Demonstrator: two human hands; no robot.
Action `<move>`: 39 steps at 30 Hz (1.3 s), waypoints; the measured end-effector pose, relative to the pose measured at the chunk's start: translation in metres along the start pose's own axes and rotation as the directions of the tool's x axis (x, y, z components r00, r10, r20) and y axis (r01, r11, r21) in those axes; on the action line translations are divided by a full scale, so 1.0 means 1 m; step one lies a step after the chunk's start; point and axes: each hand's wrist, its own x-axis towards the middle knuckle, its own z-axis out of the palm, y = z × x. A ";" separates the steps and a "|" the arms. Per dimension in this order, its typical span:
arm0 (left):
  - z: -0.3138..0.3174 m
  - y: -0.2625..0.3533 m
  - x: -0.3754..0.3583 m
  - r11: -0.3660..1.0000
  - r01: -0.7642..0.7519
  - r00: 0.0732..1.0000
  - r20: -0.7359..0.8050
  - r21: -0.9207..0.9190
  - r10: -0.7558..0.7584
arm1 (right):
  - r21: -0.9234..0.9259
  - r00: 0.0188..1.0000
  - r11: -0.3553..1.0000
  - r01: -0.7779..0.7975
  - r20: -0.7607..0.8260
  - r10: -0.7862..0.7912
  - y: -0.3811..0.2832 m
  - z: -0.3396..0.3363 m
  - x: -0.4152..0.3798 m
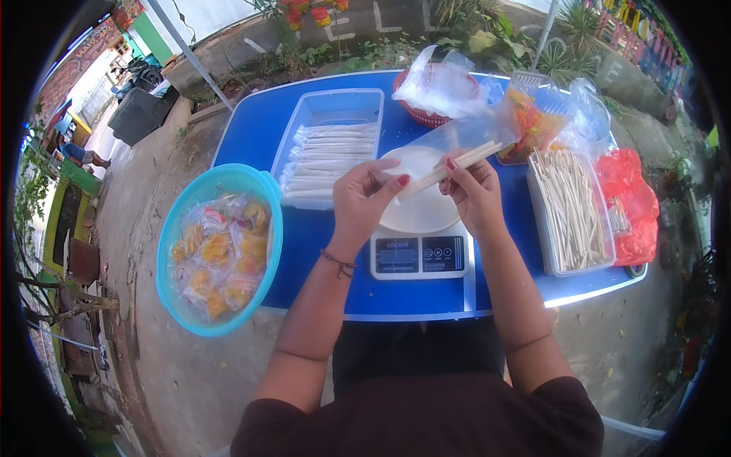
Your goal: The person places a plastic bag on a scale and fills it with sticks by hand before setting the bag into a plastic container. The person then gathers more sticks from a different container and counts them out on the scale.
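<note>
Above the round plate of a white digital kitchen scale (pixel 419 255), my two hands are close together. My right hand (pixel 476 196) pinches a small bundle of pale sticks (pixel 480 154), which slants up to the right. My left hand (pixel 364 196) is closed at the lower end of the bundle, its thumb and fingers on a clear plastic bag (pixel 397 190). How far the sticks are inside the bag is hard to make out. To the right, a clear box (pixel 537 206) holds many loose pale sticks (pixel 569 206).
A white tray (pixel 343 97) with several wrapped stick bundles (pixel 327 164) is at the left. A turquoise basin (pixel 166 278) of bagged yellow food overlaps the table's left edge. Behind are a red basket (pixel 426 116) of plastic and an orange-filled bag (pixel 533 122); a red bag (pixel 636 206) lies right.
</note>
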 end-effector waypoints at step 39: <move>0.002 -0.003 -0.002 0.948 -0.076 0.982 0.190 0.309 0.017 | -0.695 0.783 0.477 0.538 0.202 -0.588 -0.002 0.009 -0.001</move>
